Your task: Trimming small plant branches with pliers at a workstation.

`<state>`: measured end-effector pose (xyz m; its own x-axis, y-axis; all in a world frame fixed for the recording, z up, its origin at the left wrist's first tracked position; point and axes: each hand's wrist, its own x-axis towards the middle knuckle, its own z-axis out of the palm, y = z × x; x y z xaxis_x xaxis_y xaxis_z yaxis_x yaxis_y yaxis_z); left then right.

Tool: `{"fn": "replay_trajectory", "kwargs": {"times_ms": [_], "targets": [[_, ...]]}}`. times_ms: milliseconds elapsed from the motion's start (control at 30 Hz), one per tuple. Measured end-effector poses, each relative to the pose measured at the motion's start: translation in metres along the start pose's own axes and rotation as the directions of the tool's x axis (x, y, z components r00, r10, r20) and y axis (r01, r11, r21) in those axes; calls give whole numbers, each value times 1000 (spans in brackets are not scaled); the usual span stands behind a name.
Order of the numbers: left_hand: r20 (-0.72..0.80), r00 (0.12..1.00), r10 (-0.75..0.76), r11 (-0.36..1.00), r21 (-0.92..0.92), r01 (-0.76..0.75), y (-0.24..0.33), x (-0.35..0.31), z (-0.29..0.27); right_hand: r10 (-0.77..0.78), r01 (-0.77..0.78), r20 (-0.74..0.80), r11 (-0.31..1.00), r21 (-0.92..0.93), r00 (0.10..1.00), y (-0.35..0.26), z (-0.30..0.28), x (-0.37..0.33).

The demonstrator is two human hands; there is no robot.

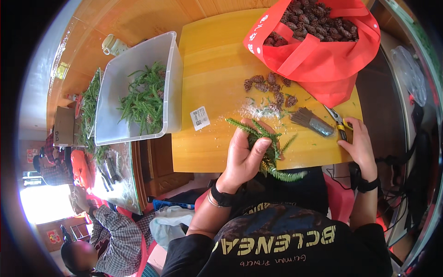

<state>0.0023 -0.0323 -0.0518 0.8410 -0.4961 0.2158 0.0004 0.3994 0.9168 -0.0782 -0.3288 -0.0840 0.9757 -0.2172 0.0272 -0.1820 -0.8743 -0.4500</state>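
My left hand [244, 154] is closed around a bunch of green artificial pine sprigs [272, 147], held over the near edge of the yellow table [212, 69]. One sprig curls down past the table edge. At the table's right side my right hand [361, 144] has its thumb and fingers about the yellow-and-black handles of a pair of pliers [340, 123]. The pliers' jaws point away from me, toward the red bag. Left of them lies a flat brush [312, 121] with brown bristles. Beyond the left hand several loose pine cones [271, 85] lie among white flakes.
A red bag [323, 64] full of pine cones stands at the far right. A clear plastic bin [173, 83] with green sprigs sits on the left, by a white label [200, 118]. At lower left another person [117, 240] in a checked shirt sits near a glass-topped table [122, 180].
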Motion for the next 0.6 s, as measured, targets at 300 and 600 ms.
{"fn": "replay_trajectory", "kwargs": {"times_ms": [300,600], "targets": [[3,998,-68,945,-321,65,8,5,0,188,-192,52,977,89,981,-11,-17,-2],[59,989,-135,859,-490,147,5,11,-9,199,-214,205,975,52,958,-12,-24,1]]}}
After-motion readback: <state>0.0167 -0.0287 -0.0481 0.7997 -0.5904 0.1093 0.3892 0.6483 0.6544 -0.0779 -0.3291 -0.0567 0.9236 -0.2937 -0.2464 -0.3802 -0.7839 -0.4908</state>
